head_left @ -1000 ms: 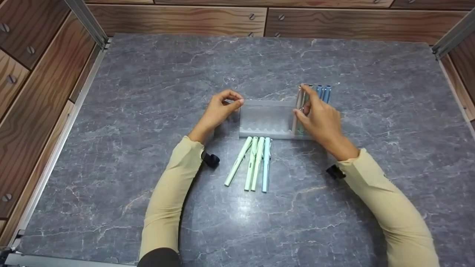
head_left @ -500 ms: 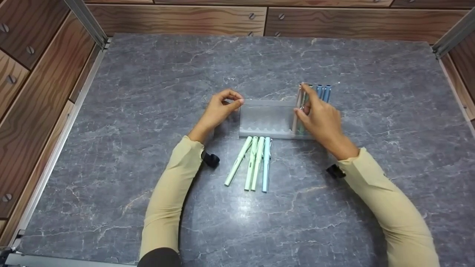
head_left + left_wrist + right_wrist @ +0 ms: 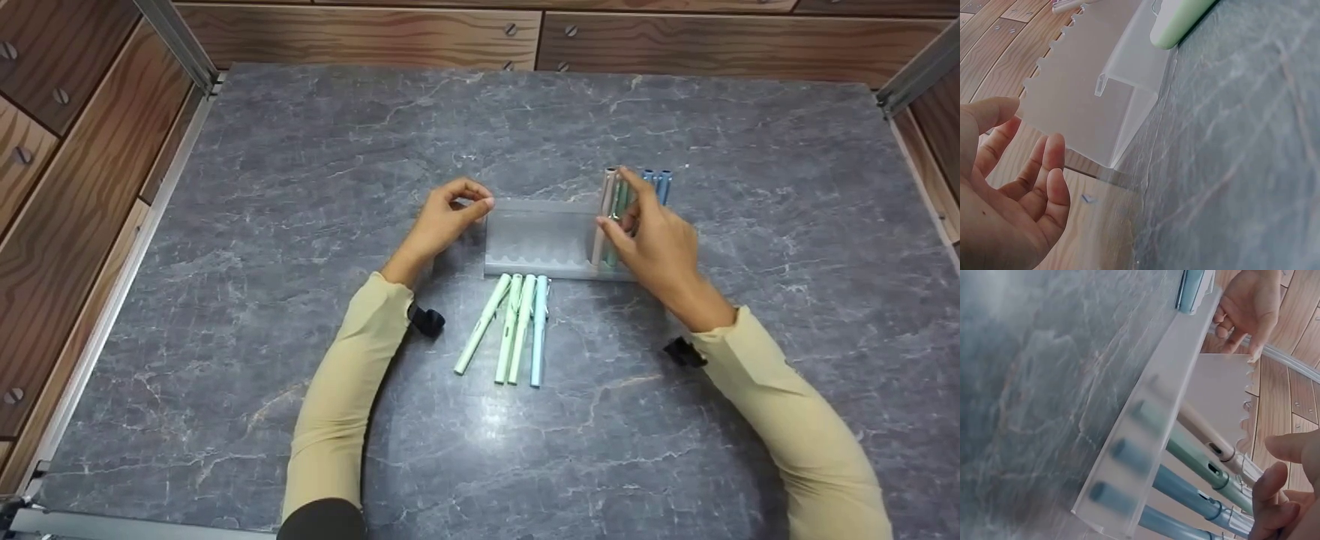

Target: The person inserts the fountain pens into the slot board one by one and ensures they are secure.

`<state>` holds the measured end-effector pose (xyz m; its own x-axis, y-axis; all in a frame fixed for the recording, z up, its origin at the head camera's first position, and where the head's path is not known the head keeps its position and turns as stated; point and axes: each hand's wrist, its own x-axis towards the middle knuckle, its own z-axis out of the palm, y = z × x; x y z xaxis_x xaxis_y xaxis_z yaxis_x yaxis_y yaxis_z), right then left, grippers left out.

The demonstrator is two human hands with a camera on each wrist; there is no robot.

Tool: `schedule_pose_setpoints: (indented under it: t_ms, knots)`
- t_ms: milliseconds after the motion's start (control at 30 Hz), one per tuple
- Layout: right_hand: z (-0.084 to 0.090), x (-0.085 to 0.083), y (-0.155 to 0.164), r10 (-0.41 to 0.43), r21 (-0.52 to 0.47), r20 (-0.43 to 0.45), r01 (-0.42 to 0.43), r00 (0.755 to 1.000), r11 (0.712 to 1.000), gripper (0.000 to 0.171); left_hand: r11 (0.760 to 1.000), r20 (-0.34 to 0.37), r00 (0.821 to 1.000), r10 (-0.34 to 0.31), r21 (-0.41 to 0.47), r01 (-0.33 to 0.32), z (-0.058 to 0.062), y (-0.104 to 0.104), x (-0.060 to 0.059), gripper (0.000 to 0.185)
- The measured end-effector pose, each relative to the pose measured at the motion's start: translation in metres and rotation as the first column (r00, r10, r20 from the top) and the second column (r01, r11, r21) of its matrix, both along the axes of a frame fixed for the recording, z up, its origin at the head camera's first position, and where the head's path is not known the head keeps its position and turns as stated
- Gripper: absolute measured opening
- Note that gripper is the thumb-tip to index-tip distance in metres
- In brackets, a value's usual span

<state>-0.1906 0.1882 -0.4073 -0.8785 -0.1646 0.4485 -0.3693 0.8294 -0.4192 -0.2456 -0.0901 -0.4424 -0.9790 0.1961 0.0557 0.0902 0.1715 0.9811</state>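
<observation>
Frosted translucent plastic pen rack (image 3: 541,238) with a scalloped back edge, standing mid-frame on the grey marble-patterned table (image 3: 300,150). Slotted upright at its right end: a beige pen (image 3: 604,214), a green pen (image 3: 619,206) and two blue pens (image 3: 660,184), side by side. Right hand (image 3: 654,241) at the green pen, thumb and forefinger closed around the barrel. Left hand (image 3: 444,219) at the rack's left end, thumb and fingertips curled together and touching its upper edge. Lying flat just below the rack: three mint-green pens (image 3: 510,328) and one light-blue pen (image 3: 538,331).
</observation>
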Motion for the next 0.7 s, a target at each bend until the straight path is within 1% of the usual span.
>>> schedule_pose_setpoints:
  t_ms: [133,300,533,700]
  knots:
    - [0.000,0.006,0.001,0.017,-0.026,0.005,-0.017,1.000,1.000,0.060,1.000,0.005,1.000,0.004,0.003,-0.004,0.000,0.001,0.000,0.016]
    - [-0.001,0.014,-0.003,0.052,-0.030,0.032,-0.051,0.998,0.998,0.061,1.000,0.009,1.000,0.009,-0.003,-0.009,-0.001,0.000,0.000,0.016]
    - [-0.004,0.023,-0.009,0.084,-0.075,0.136,-0.074,0.987,0.994,0.061,1.000,0.015,1.000,0.008,-0.005,-0.008,-0.001,0.001,0.000,0.016]
    - [-0.007,0.028,-0.013,0.119,-0.106,0.184,-0.101,0.976,0.989,0.062,1.000,0.015,1.000,0.009,-0.013,-0.009,0.001,0.001,0.000,0.016]
